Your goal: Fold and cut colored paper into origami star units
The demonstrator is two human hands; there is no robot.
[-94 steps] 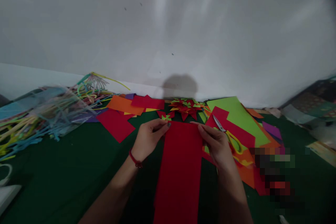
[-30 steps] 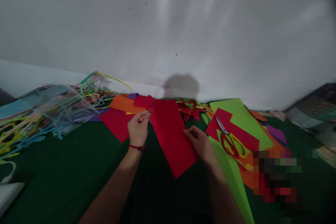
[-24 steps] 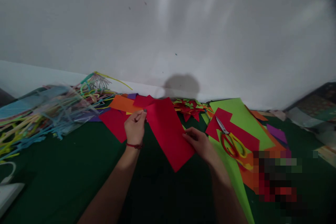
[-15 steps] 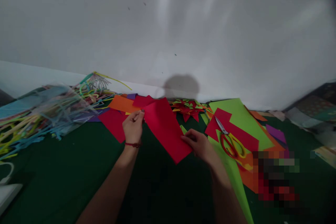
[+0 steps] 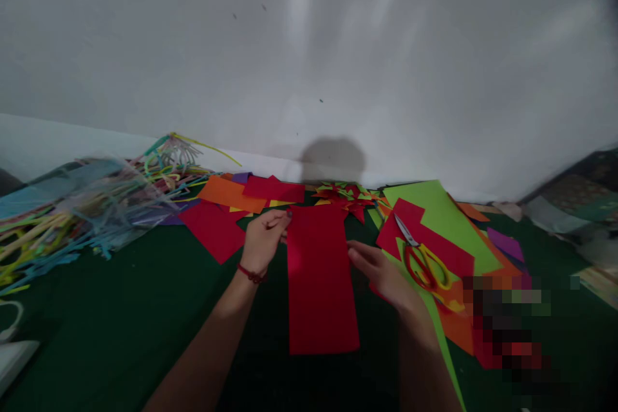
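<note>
A long red paper sheet (image 5: 321, 280) lies lengthwise on the dark green table (image 5: 120, 309), straight ahead of me. My left hand (image 5: 263, 241), with a red string bracelet at the wrist, pinches the sheet's far left corner. My right hand (image 5: 381, 270) touches the sheet's right edge with its fingers loosely spread. Yellow-and-red scissors (image 5: 420, 257) lie on red and green paper just right of my right hand.
A pile of small red and green cut shapes (image 5: 345, 196) sits behind the sheet by the white wall. Orange, red and purple sheets (image 5: 226, 206) lie at the back left, lime green paper (image 5: 437, 209) at the right. Coloured strips in clear plastic (image 5: 87, 206) fill the left.
The red sheet was tilted and lifted toward the left; now it lies straight in front of me. Both hands shifted right with it, and the right hand's fingers have loosened on its edge.
</note>
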